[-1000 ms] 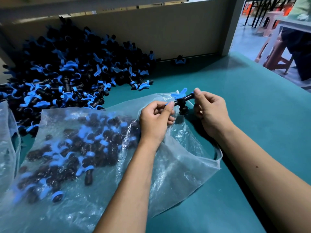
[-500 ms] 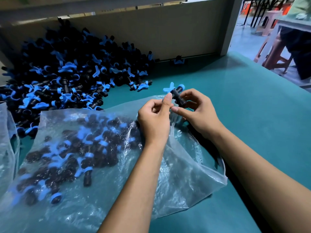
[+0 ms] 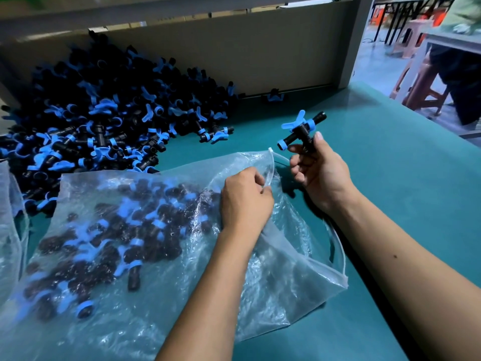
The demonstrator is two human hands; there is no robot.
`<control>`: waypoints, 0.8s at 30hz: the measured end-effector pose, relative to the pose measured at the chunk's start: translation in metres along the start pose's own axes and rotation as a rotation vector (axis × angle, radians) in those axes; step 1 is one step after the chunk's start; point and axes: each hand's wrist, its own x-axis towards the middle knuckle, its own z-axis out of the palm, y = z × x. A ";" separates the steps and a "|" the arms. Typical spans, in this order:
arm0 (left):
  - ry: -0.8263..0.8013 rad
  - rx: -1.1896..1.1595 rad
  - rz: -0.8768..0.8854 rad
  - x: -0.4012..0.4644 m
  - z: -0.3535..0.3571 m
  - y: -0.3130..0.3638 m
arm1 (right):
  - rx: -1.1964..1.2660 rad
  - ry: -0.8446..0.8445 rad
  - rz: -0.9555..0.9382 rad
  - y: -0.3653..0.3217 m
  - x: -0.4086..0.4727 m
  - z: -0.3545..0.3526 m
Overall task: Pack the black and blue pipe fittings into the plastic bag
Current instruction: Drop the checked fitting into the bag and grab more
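My right hand (image 3: 321, 175) holds one black and blue fitting (image 3: 302, 130) up in the air. My thumb and first fingers (image 3: 316, 142) are pinched on its black stem, so the blue wing sticks out just above my fingertips. The other fingers of that hand are curled in under it.

My left hand (image 3: 246, 199) is bunched on the top edge of the plastic bag (image 3: 299, 269). Those fingers are closed on the thin plastic and lift it a little. The bag mouth is just below and beside my right fingers. Many fittings already lie deep in the bag, well past my left knuckles. The big pile of fittings (image 3: 104, 121) sits far beyond my fingers, by the cardboard wall (image 3: 260, 56).

I think the next step is to drop this one in. It could go wrong. The plastic is thin and slippery, so it may slide out of my left fingers and the mouth may fall flat. Then the fitting would land on the green table (image 3: 390, 165) instead. The blue wing could also catch on the bag edge and stop there.
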 end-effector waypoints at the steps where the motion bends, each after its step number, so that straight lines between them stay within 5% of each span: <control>1: 0.024 -0.081 -0.041 0.000 -0.002 0.001 | 0.008 -0.010 -0.009 0.000 0.000 -0.001; 9: 0.378 -0.913 -0.116 0.012 -0.021 0.026 | -0.170 -0.180 -0.123 0.007 -0.006 0.006; 16: 0.381 -0.743 0.163 0.015 -0.024 0.045 | -0.692 -0.487 -0.340 0.015 -0.017 0.016; 21: 0.351 -0.642 0.226 0.007 -0.013 0.049 | -0.897 -0.510 -0.594 0.016 -0.026 0.022; 24: 0.333 -0.651 0.217 0.006 -0.009 0.047 | -0.945 -0.500 -0.533 0.023 -0.027 0.027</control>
